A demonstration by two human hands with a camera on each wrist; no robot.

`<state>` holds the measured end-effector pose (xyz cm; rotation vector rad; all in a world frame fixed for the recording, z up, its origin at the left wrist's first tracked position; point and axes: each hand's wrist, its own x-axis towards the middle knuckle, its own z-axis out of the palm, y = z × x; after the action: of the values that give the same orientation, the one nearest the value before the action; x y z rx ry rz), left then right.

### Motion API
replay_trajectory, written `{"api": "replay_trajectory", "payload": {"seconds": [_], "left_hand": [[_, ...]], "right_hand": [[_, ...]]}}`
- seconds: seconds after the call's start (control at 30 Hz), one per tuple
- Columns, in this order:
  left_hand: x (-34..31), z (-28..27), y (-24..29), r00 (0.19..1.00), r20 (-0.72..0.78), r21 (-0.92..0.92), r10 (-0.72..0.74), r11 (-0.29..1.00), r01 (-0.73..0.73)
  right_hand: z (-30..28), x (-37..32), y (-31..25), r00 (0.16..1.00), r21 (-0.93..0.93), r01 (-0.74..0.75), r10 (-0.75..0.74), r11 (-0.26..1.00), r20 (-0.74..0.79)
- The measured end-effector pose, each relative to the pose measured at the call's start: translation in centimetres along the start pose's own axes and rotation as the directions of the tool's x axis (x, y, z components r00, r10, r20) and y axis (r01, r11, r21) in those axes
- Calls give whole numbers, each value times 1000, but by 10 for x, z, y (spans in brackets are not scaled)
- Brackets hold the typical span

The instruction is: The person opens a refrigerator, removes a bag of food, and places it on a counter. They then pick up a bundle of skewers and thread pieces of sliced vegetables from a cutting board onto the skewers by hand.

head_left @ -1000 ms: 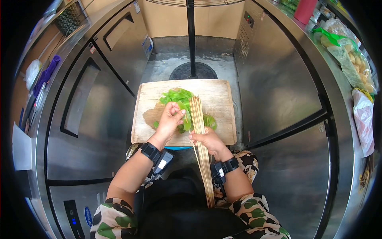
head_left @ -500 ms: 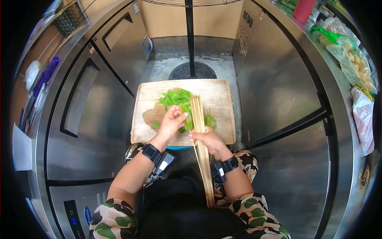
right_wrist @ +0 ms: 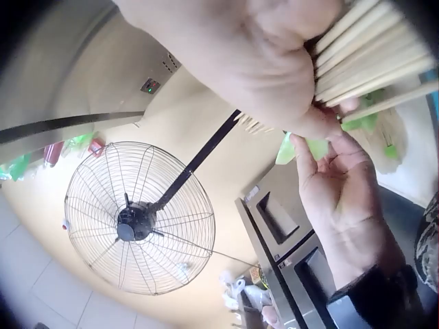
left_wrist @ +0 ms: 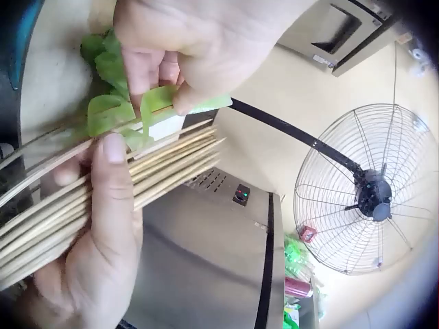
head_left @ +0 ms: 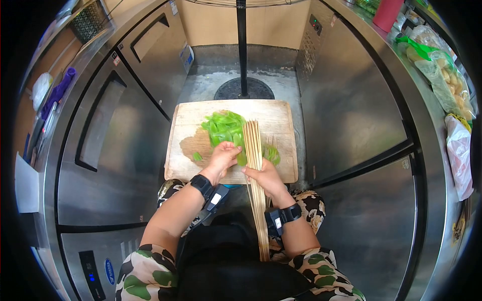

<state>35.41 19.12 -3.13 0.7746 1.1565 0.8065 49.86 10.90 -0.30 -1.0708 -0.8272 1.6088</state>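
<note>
In the head view my left hand (head_left: pixel 223 158) is over a wooden cutting board (head_left: pixel 188 118), close beside the right hand. Its thumb and fingers pinch a thin, pale green vegetable slice (left_wrist: pixel 159 103), which lies along a single bamboo skewer. My right hand (head_left: pixel 268 179) grips a thick bundle of bamboo skewers (head_left: pixel 253 145), points facing away from me, its thumb at that single skewer in the left wrist view. Beyond my left hand is a pile of loose green slices (head_left: pixel 221 125). More green slices (head_left: pixel 271 154) lie right of the bundle, with thin skewer tips by them.
Stainless steel fridge cabinets stand close on the left (head_left: pixel 100 145) and right (head_left: pixel 356 90). A black fan stand (head_left: pixel 243 60) rises behind the board. Bagged food (head_left: pixel 442 75) lies on the right counter. One small green piece (head_left: pixel 197 156) is apart on the board.
My left hand has come nearer and to the right, bringing the slice down beside the skewer bundle. My right hand keeps its grip and has shifted only slightly.
</note>
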Motion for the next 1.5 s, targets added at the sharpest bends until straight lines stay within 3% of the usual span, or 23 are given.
{"api": "replay_trajectory", "payload": {"seconds": [0.13, 0.23, 0.27, 0.37, 0.5, 0.6, 0.7, 0.8, 0.9, 1.0, 1.1, 1.2, 1.3, 1.4, 1.5], "left_hand": [[23, 9, -25, 995, 63, 107, 79, 991, -86], [26, 17, -31, 991, 49, 253, 121, 959, -130], [25, 19, -31, 996, 14, 211, 91, 973, -92], [15, 12, -18, 998, 62, 216, 33, 975, -46], [9, -10, 1, 966, 1, 237, 257, 939, -250], [33, -48, -4, 898, -158, 377, 411, 866, -329], [38, -59, -6, 928, -191, 578, 318, 801, -155], [26, -42, -10, 893, -149, 820, 424, 558, -128], [16, -26, -9, 850, -135, 905, 510, 413, -104], [5, -16, 2, 870, -93, 931, 483, 352, -97], [23, -30, -9, 901, -72, 881, 428, 450, -144], [33, -42, -19, 928, -92, 758, 362, 630, -171], [42, -56, -32, 880, -99, 667, 464, 687, -288], [36, -62, -26, 931, -184, 450, 314, 870, -204], [21, -65, -9, 978, -107, 206, 180, 966, -155]], "right_hand": [[-1, -7, -13, 988, 161, -145, 133, 976, 80], [-7, -5, -11, 966, 228, -241, 209, 943, 155], [-9, -3, -8, 958, 235, -263, 224, 936, 180], [-16, 3, 1, 964, 234, -265, 248, 935, 97], [-21, 3, 4, 976, 206, -219, 214, 954, 46], [-23, 2, 5, 977, 184, -208, 212, 961, -4], [-22, 1, 4, 979, 179, -197, 204, 964, -19], [-23, 4, 6, 977, 170, -208, 212, 963, -6], [-21, 6, 8, 974, 150, -227, 228, 962, 9], [-15, 6, 4, 973, 116, -226, 229, 967, -13], [-14, 7, 5, 975, 95, -218, 220, 971, -12], [-15, 10, 11, 979, 64, -202, 203, 977, -21], [-16, 10, 11, 980, 29, -196, 197, 980, -11], [-15, 8, 9, 982, 8, -189, 189, 982, 4], [-14, 8, 9, 985, 18, -170, 170, 985, 18]]}}
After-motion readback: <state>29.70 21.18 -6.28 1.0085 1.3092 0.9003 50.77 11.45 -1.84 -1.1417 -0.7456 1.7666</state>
